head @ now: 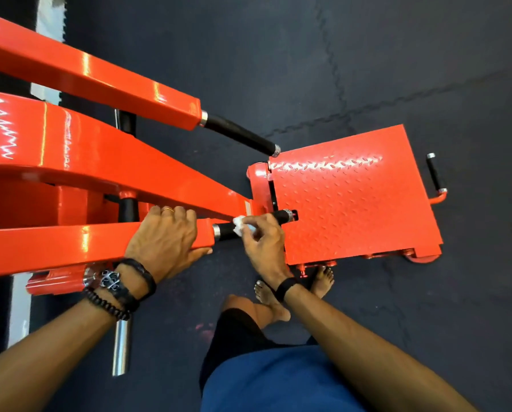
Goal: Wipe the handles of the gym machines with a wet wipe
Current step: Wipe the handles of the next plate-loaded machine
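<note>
Near the end of the closest orange arm, the right hand pinches a white wipe against the black near grip, fingers curled round wipe and bar together. The wipe sits on the inner part of the grip, close to the chrome collar where the grip meets the arm; the grip's outer stretch, toward its ringed tip over the footplate, shows bare beyond the fingers. The left hand rests on top of the arm just behind the grip, fingers draped over the far edge and thumb along the near side, holding no wipe; it looks to be steadying the arm.

By my reading the step in hand is the wiping of this near grip, with the wipe close to its inner end. How much of the bar has been covered cannot be told.

The next move likely calls for sliding the wipe outward along the grip to the tip, keeping the fingers wrapped so the underside is reached too, perhaps with a twist of the wrist. The left hand should keep the arm from swinging while this is done.

Further off, the far grip on the upper arm stands untouched by either hand, as does a small handle beside the footplate; both seem to remain for later.
</note>
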Demonstrator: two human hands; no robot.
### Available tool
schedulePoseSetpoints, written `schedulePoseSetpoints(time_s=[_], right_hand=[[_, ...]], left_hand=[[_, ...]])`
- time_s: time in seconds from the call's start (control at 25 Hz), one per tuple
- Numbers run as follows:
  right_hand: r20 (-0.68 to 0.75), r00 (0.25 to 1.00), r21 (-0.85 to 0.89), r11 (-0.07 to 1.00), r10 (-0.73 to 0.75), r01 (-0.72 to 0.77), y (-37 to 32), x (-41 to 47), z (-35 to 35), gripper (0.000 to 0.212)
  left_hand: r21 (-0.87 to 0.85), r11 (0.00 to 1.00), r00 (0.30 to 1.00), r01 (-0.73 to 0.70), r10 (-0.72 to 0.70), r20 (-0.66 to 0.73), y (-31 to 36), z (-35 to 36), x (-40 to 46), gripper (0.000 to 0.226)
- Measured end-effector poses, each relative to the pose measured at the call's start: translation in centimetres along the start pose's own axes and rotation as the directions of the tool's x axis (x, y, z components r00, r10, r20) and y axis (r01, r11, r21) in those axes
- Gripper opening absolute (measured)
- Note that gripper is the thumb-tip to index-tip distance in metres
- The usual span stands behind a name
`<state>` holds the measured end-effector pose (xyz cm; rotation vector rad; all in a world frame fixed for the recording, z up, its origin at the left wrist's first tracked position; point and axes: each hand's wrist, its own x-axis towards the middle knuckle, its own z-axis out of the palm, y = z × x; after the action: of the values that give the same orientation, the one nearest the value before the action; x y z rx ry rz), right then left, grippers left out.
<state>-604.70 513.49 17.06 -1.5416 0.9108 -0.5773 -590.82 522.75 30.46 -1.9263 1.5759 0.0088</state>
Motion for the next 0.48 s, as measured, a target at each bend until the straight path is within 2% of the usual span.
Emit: schedulePoseSetpoints(time_s=[0.16, 0.24, 0.32, 0.48], right_hand=[[-0.179, 0.957, -0.138, 0.957, 0.228, -0.254, 5.3, 3.8, -2.7, 0.005], [-0.226, 0.932, -0.147, 0.936, 0.283, -0.320, 5.9, 4.5, -2.5, 0.005], [-0.215, 0.944, -0.090, 0.957, 0.252, -0.276, 3.8, 3.7, -0.6, 0.010], [-0.004, 0.999, 0.071, 0.996, 0.045, -0.044, -3.9, -0.5, 3.1, 0.009]], left_hand=[[-0.019, 1.000, 1.000, -0.005, 0.005, 0.005, 0.0, -0.1, 0.0, 0.059], [-0.004, 1.000, 1.000, -0.010, 0.011, 0.020, 0.1, -0.1, 0.1, 0.059], [-0.006, 1.000, 1.000, -0.022, 0.022, 0.016, 0.0, -0.2, 0.1, 0.059], [0.001, 0.999, 0.999, -0.052, 0.052, 0.008, -0.1, -0.3, 0.0, 0.057]])
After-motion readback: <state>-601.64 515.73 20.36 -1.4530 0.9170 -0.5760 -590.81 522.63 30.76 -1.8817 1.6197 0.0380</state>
